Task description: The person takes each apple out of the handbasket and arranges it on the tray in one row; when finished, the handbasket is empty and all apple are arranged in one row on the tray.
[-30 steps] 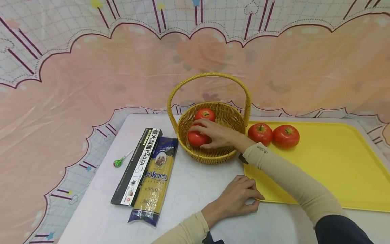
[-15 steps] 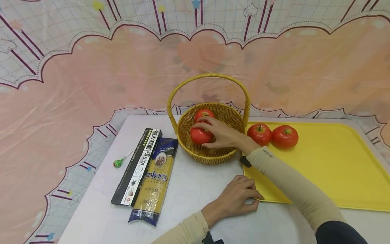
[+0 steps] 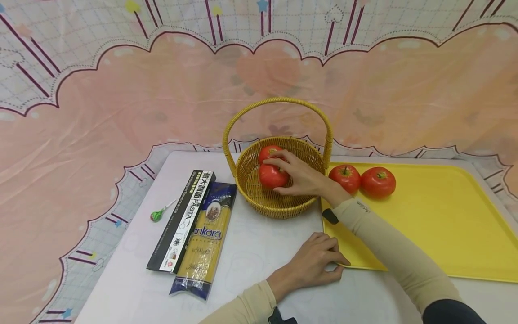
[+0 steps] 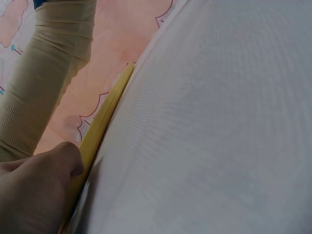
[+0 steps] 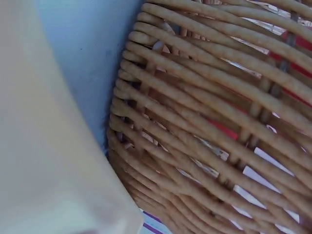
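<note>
In the head view, my right hand reaches into the yellow wicker basket. Its fingers and thumb grip a red tomato. Another tomato lies just behind, partly covered by the fingers. The left hand sits at the front left corner of the yellow tray, fingers bent and pinching the rim. From the left wrist, that hand overlaps the tray's edge. The right wrist view is filled by the basket's woven wall, with red showing through the gaps; the fingers are out of sight there.
Two more tomatoes, one at the left and one beside it, stand on the tray's back left part. On the left lie a black-and-white pasta box, a spaghetti bag and a green lollipop. The basket's tall handle arches overhead.
My right hand has shifted rightward and slightly back inside the basket, and the gripped tomato has moved with it. The left hand has stayed at the tray corner.
</note>
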Demonstrator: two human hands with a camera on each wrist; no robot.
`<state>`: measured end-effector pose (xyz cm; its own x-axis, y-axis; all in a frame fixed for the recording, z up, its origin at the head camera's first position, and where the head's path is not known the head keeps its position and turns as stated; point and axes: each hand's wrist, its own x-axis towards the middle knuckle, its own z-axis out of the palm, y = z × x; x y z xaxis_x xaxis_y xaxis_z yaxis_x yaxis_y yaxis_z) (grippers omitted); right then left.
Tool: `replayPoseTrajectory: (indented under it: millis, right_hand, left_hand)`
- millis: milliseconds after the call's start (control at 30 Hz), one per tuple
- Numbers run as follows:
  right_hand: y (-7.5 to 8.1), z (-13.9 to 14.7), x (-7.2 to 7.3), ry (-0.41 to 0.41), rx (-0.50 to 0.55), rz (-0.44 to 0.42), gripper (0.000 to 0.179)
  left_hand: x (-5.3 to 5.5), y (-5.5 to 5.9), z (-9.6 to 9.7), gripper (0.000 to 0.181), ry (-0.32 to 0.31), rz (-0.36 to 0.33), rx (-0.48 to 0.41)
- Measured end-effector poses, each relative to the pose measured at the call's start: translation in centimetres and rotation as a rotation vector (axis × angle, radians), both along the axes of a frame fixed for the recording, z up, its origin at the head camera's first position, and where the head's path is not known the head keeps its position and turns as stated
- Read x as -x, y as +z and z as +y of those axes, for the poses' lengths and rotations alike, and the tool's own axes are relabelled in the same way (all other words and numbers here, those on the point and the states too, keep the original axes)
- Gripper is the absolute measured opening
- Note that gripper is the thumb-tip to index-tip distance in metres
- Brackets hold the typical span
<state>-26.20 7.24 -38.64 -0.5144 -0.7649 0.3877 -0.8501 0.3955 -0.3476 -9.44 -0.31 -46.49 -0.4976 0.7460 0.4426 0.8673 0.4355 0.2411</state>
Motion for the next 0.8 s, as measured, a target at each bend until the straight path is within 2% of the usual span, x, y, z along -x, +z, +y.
replayPoseTrajectory:
  millis: [367, 800]
  right_hand:
    - [-0.2, 1.0, 0.0, -0.037, 0.088, -0.003, 0.069]
    - [0.0, 2.3, -0.3, -0.078, 0.13, -0.015, 0.069]
  left_hand:
    - [0.0, -0.1, 0.0, 0.016, -0.005, -0.003, -0.01]
    - [0.1, -0.1, 0.0, 0.015, -0.009, 0.011, -0.001]
